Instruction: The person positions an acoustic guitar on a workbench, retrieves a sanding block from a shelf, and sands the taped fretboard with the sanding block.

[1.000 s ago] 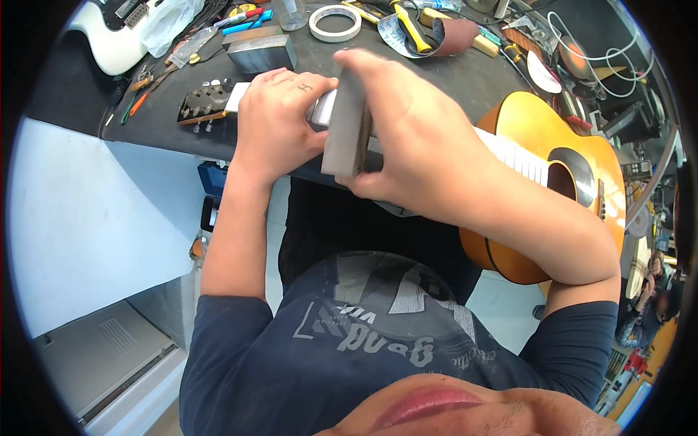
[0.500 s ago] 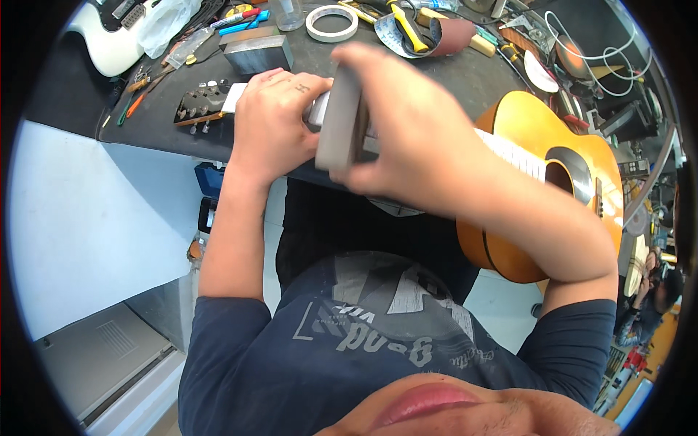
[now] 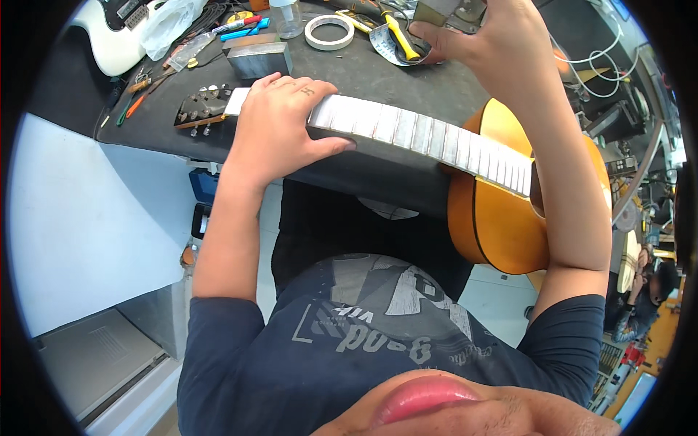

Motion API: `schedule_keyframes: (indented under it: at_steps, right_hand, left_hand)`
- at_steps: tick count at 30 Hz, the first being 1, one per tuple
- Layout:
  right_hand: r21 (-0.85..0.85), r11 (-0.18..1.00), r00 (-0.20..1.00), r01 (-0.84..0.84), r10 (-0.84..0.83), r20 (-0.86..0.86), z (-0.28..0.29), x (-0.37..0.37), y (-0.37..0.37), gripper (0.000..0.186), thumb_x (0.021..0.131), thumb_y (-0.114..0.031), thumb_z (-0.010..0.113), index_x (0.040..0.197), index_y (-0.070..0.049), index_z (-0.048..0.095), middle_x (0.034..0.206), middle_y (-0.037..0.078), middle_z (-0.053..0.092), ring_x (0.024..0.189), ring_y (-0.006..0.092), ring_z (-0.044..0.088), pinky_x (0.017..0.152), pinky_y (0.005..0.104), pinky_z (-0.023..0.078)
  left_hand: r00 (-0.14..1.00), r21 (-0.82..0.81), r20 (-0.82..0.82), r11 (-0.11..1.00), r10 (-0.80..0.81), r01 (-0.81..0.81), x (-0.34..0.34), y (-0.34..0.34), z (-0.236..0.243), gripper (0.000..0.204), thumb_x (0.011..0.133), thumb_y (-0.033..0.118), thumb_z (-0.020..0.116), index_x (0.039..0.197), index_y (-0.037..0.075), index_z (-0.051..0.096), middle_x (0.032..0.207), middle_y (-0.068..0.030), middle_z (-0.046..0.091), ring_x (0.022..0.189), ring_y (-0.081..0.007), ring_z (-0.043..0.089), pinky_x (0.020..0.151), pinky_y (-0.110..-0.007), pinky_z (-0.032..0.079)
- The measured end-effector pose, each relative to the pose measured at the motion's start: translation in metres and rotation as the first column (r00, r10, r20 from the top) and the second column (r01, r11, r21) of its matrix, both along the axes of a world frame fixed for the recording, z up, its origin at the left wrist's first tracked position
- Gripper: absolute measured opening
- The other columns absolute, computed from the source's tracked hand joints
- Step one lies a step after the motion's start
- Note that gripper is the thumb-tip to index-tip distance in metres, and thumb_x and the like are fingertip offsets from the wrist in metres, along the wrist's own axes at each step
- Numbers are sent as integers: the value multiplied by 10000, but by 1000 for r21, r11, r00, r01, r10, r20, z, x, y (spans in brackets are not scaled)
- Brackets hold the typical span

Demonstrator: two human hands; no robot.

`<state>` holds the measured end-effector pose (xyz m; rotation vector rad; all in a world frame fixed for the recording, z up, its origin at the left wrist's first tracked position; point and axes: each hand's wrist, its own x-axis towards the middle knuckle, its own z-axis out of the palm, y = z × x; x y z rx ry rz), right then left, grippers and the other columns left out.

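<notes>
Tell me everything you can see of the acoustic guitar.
The acoustic guitar lies face up along the bench edge, headstock leftmost, body to the right. The body looks like glossy orange-yellow wood with dark edging; the dark headstock carries shiny tuning pegs. Whitish strips, perhaps tape, line the fretboard. The left hand clasps the neck near the headstock. The right forearm hides part of the body and soundhole.

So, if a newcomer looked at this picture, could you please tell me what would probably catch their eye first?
Probably the orange-yellow acoustic guitar on the right, its neck, pale on top and lined with frets, running leftward into the left hand. Next might come the right hand, holding a grey block at the top, right of centre. The white guitar body at upper left also stands out.
</notes>
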<state>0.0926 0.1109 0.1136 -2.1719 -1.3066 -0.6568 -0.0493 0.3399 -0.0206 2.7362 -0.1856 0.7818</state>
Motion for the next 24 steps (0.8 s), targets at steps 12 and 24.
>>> schedule_keyframes:
  at_steps: [12,24]
  right_hand:
    - [-183,919,909,-350,286,-303,-75,-40,-7,800,747,-211,978,1453,-106,618,1304,170,677,1242,371,677,1030,490,576]
    - [-56,967,940,-250,229,-254,-88,-6,0,934,664,-228,1013,1497,-150,599,1239,175,717,1175,383,720,996,486,601]
  left_hand:
    - [998,-5,10,998,-66,66,13,-1,-6,614,687,422,992,1143,55,807,1044,-98,813,1031,-347,761,989,-454,557]
    - [995,38,36,995,-98,97,17,1,-11,615,698,370,981,1189,43,804,1096,-113,823,1075,-335,770,1055,-472,540]
